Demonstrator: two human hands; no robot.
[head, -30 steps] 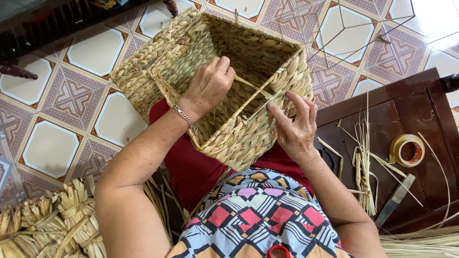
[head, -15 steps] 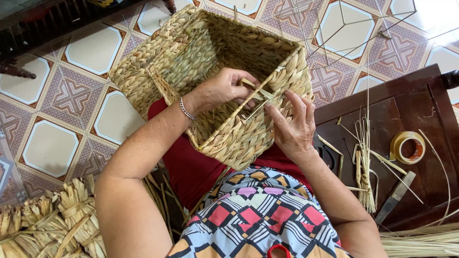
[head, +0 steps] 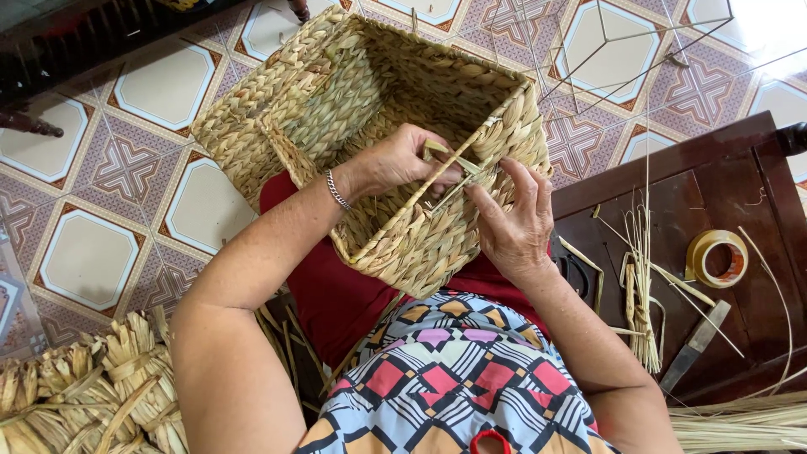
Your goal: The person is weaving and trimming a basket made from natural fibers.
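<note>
Basket: a rectangular woven basket (head: 370, 126) rests on the person's lap, mouth tilted toward the camera, its long axis running from lower left to upper right.
Work point: the near right rim of the basket, where a loose flat strand (head: 450, 164) crosses diagonally.
Left hand: the left hand (head: 391, 160) reaches from the left into the basket mouth; fingers are closed in a pinch on the strand at the rim.
Right hand: the right hand (head: 513, 223) lies against the outer wall, fingers spread and pressing the weave; thumb and forefinger meet the strand just below the left hand's pinch.
Key relation: the strand lies between both hands, its length slanting up to the right; the left hand is nearer its upper end.
Surroundings: a dark wooden table (head: 731, 176) on the right carries a tape roll (head: 716, 259), a reed bundle (head: 643, 286) and a knife (head: 693, 346); braided fibre (head: 92, 391) lies lower left on the tiled floor (head: 101, 168).
</note>
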